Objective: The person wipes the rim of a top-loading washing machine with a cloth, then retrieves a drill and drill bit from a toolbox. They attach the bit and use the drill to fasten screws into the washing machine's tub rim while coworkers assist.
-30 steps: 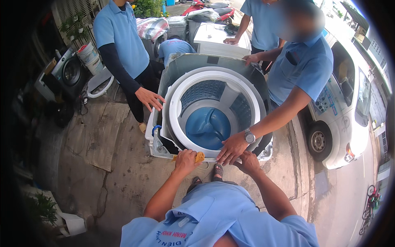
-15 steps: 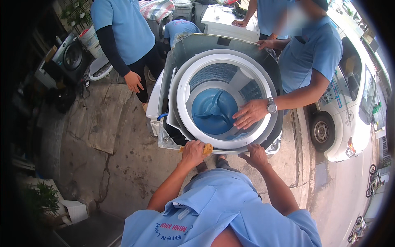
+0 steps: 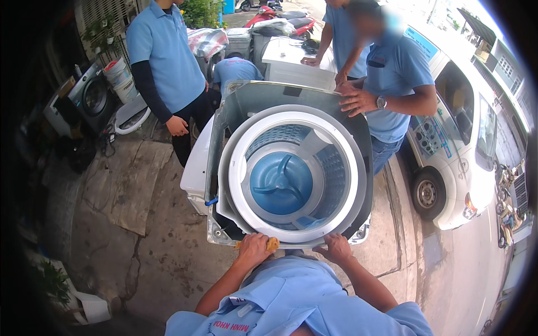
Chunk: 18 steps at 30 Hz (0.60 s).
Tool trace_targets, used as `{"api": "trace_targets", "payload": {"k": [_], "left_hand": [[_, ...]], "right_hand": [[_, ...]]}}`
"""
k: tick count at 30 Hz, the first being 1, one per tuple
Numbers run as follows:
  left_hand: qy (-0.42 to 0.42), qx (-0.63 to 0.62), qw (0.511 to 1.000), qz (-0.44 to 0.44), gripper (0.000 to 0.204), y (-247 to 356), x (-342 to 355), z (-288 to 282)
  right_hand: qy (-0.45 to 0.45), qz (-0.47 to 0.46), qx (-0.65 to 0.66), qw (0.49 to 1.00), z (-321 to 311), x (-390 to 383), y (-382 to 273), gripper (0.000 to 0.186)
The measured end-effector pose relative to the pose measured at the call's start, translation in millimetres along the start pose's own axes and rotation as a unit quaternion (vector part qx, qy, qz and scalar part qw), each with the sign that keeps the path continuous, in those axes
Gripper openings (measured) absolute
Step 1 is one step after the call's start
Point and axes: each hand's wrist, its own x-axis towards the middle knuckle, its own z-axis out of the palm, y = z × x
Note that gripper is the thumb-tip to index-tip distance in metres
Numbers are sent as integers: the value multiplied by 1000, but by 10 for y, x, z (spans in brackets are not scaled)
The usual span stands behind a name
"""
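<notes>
An opened top-loading washing machine [image 3: 215, 148] stands before me, its drum [image 3: 349, 190] ringed in white, with a blue bottom plate [image 3: 280, 182]. My left hand [image 3: 253, 249] grips the front edge of its metal casing at the left, holding a crumpled yellow cloth [image 3: 273, 243]. My right hand [image 3: 337, 249] has its fingers curled over the same edge, right of centre. A co-worker on the right has a hand [image 3: 356, 99] at the back right corner of the casing.
A co-worker [image 3: 165, 67] stands at the left; another bends behind the machine [image 3: 235, 73]; one more [image 3: 330, 45] is behind. Washing machines [image 3: 92, 95], buckets [image 3: 117, 78] and a loose lid [image 3: 131, 115] line the left side. A white van [image 3: 448, 157] stands close on the right.
The machine sits lower in the view, nearer my body. The right co-worker's hand has left the drum for the back corner. The left co-worker's hand has dropped from the casing to their side.
</notes>
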Motion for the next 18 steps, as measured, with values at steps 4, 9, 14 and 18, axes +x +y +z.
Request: {"api": "trace_targets", "payload": {"k": [4,9,14,18], "left_hand": [[-24,-11,1000,-3,44,14,-37,-27],[-20,-31,999,-4,44,31,-64,-48],[-9,-35,999,-8,42,8,-113,44],[-17,-38,999,-10,42,10,-141,50]], "right_hand": [[2,1,-4,1000,43,-57,-6,58],[0,1,-2,1000,30,-89,-40,59],[-22,8,-6,1000,49,-111,-39,59],[-31,10,-6,999,97,-120,-28,61]]}}
